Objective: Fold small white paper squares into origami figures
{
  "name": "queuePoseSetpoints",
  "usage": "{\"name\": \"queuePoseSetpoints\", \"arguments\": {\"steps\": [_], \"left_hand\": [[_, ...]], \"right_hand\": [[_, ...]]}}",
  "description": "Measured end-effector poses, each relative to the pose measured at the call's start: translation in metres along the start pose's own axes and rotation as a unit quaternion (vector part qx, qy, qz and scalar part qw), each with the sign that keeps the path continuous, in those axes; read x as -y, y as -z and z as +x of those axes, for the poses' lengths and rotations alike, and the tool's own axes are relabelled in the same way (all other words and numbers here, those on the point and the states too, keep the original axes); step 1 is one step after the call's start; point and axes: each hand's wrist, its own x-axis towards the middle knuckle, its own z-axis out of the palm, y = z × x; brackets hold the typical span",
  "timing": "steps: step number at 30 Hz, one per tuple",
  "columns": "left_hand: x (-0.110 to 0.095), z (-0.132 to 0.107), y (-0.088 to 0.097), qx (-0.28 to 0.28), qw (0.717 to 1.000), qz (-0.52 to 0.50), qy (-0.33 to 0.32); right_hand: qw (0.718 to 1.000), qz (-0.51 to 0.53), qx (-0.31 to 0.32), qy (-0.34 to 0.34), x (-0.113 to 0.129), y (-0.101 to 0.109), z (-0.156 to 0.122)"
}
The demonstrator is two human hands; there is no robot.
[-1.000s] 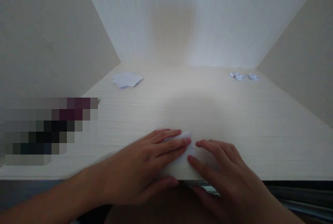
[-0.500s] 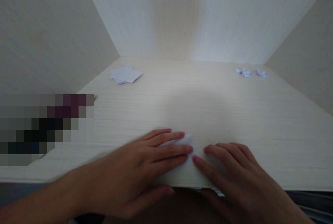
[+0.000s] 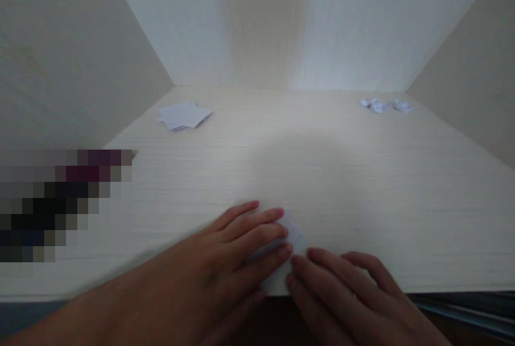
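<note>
A small piece of white folded paper (image 3: 293,229) lies near the front edge of the table, partly covered by my fingers. Across it rests my left hand (image 3: 237,249), its fingers stretched out and a little apart, pressing the paper down. On the paper's lower right edge is my right hand (image 3: 350,287); its thumb and index fingertip are drawn close together, pinching there. The fingers hide much of the paper's shape.
Several loose sheets of white paper (image 3: 185,115) lie stacked at the back left. Small folded white paper pieces (image 3: 378,105) sit at the back right. Pale panels rise at the back and both sides. A blurred-out patch (image 3: 60,201) covers something at the left.
My right hand has moved left and nearer, its thumb now meeting the index finger at the paper's edge. My left fingers have bent slightly, and more paper shows. The view has shifted slightly.
</note>
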Motion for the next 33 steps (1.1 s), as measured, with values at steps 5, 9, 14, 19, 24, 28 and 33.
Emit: {"name": "queuePoseSetpoints", "arguments": {"steps": [5,9,14,19,24,28,33], "left_hand": [[0.010,0.008,0.009,-0.004,1.000,-0.011,0.011],[0.017,0.013,0.015,0.020,0.999,-0.005,0.045],[0.023,0.014,0.012,0.039,0.997,-0.022,0.062],[0.025,0.018,0.010,0.026,0.995,-0.048,0.079],[0.025,0.023,0.010,-0.002,0.994,-0.070,0.084],[0.026,0.024,0.009,-0.019,0.997,-0.044,0.055],[0.025,0.026,0.006,-0.014,0.998,-0.033,0.049]], "right_hand": [[0.997,0.066,0.033,-0.019,-0.017,-0.002,0.009],[0.989,0.095,0.101,-0.045,-0.033,0.001,0.012],[0.989,0.106,0.090,-0.050,-0.036,0.003,0.012],[0.994,0.084,0.048,-0.052,-0.030,0.000,0.014],[0.997,0.068,0.003,-0.030,-0.031,-0.004,0.015],[0.999,0.048,-0.011,-0.015,-0.032,-0.006,0.014],[0.999,0.040,-0.021,-0.012,-0.032,-0.008,0.013]]}}
